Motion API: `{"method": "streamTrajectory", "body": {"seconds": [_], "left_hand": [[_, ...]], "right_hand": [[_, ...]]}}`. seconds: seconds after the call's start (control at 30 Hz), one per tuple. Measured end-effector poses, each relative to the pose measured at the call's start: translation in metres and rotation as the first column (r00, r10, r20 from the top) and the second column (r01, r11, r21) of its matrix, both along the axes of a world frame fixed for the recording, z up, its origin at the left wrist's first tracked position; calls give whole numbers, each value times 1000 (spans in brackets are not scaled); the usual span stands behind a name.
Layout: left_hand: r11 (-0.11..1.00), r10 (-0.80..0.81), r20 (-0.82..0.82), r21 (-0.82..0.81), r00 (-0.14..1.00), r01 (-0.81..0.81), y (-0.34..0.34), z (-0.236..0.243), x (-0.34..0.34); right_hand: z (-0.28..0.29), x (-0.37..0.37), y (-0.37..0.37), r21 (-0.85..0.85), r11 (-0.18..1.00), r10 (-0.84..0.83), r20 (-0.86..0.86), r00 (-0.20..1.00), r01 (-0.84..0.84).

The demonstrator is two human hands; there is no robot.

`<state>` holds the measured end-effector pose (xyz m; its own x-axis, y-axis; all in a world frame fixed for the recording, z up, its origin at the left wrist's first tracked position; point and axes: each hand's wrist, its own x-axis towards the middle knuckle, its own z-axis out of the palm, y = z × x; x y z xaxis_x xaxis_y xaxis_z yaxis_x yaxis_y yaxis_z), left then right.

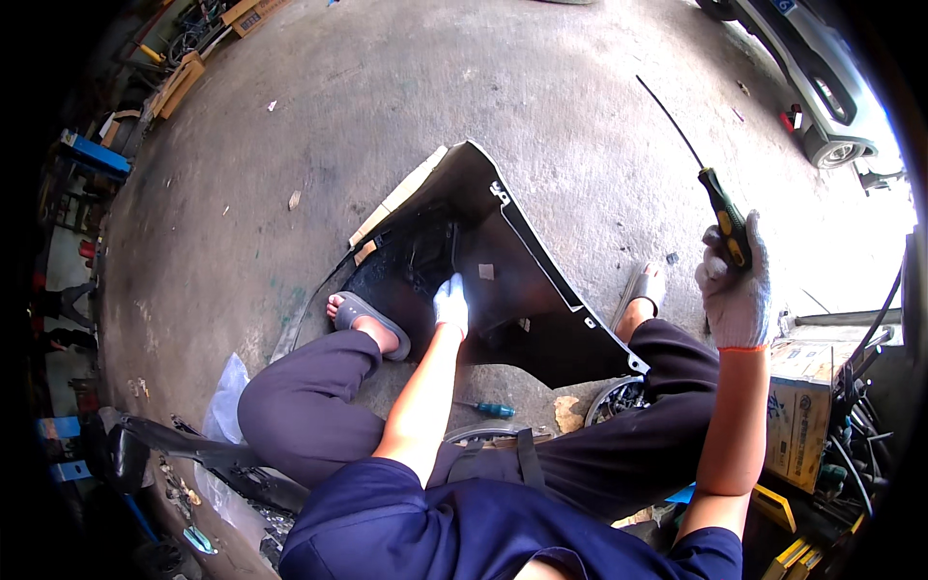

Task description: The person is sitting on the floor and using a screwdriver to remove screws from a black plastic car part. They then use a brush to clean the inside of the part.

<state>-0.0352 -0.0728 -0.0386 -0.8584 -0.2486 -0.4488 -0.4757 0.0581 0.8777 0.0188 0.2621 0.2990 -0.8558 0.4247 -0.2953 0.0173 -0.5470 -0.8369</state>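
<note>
A screwdriver (723,215) with a long thin shaft and a dark green and yellow handle is gripped in my raised right hand (737,290). Its tip points up and to the left, away from the panel. On the floor between my feet stands a large black car fender panel (541,324), tilted, with its hollow inner side towards me. My left hand (451,304), in a white glove, reaches into that hollow with its fingers stretched out against the dark surface. Bright light washes out the fingertips. Cardboard strip (398,196) lines the panel's upper left edge.
Another screwdriver (495,409), teal-handled, lies on the floor near my lap. Clear plastic wrap (225,401) and a long black car part (222,449) lie at the left. A cardboard box (800,416) stands at my right. A parked car (822,87) is at the far right.
</note>
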Motion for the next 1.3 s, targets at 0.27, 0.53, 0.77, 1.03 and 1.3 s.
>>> {"method": "streamTrajectory", "body": {"seconds": [0.27, 0.53, 0.77, 1.03, 1.3], "left_hand": [[924, 303, -79, -221, 950, -313, 18, 2, -9], [852, 459, -49, -256, 887, -456, 24, -15, -16], [908, 369, 95, -252, 925, -336, 29, -19, -9], [954, 246, 127, -208, 961, -217, 7, -34, -12], [910, 190, 20, -380, 982, -168, 20, -11, -12]], "right_hand": [[-2, -1, -2, 57, 997, 43, 11, 999, -44], [0, -2, -7, 107, 993, 52, 7, 999, -53], [-2, -1, -6, 186, 973, 140, -17, 990, -134], [-13, 0, -20, 207, 845, 477, 127, 870, -493], [-158, -24, -55, 709, -65, 252, 693, 676, -702]]}}
